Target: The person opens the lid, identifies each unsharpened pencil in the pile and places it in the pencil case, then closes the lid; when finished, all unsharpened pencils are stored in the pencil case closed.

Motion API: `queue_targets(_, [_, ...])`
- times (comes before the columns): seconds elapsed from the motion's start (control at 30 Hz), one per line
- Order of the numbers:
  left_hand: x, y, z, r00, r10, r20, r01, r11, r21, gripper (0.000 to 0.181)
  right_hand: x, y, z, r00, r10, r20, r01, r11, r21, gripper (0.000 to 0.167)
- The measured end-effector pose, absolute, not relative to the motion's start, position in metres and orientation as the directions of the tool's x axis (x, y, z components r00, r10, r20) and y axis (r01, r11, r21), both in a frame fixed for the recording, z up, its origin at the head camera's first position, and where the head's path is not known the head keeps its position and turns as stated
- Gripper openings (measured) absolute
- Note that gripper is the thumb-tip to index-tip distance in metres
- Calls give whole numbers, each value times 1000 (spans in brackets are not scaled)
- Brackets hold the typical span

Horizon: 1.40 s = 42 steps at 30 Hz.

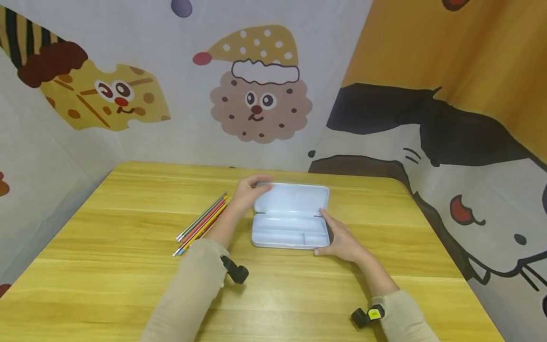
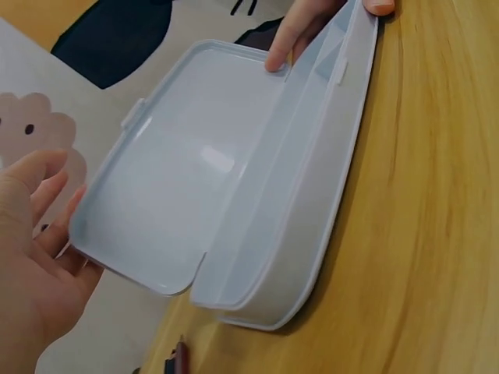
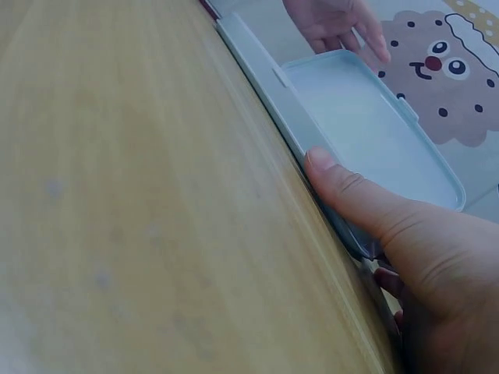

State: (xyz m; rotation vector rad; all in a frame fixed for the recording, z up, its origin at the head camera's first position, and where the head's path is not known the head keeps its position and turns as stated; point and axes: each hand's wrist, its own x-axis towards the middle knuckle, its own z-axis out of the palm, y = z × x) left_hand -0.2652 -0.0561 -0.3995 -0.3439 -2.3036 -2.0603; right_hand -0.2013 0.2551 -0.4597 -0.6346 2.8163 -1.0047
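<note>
Pencil case (image 1: 291, 223): right grip (image 1: 343, 241) clasps it, left grip (image 1: 248, 191) loose; head view reveals compartments (image 1: 278, 238), right-wrist hides.

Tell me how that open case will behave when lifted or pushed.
The case is probably stiff and light, its thin walls looking like plastic and its compartments empty. The lid might swing if only the base is lifted, since it folds out along one long edge. Rolling seems unlikely: the base is broad and shallow.
</note>
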Motion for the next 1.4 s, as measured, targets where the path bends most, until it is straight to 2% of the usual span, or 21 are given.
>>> queue_targets(0.37, [-242, -85, -388, -962, 105, 253, 260, 56, 964, 37, -200, 256, -461, -914, -401, 56, -347, 705, -618, 127])
queue_targets(0.5, [-222, -96, -374, -959, 102, 266, 272, 48, 961, 35, -200, 255, -461, -915, -399, 58, -349, 711, -611, 128])
queue_targets(0.8, [-197, -129, -368, -947, 65, 316, 322, 119, 939, 34, -200, 254, -459, -917, -396, 51, -342, 711, -614, 128])
queue_targets(0.87, [-198, -138, -377, -940, 63, 337, 342, 144, 928, 34, -200, 254, -459, -917, -395, 48, -338, 710, -617, 128])
queue_targets(1.1, [-197, -170, -401, -962, 39, 272, 273, 230, 934, 37, -201, 254, -460, -916, -398, 50, -341, 707, -619, 127])
queue_targets(1.4, [-193, -211, -421, -959, 52, 280, 278, 381, 882, 36, -203, 254, -460, -910, -410, 62, -356, 696, -623, 124])
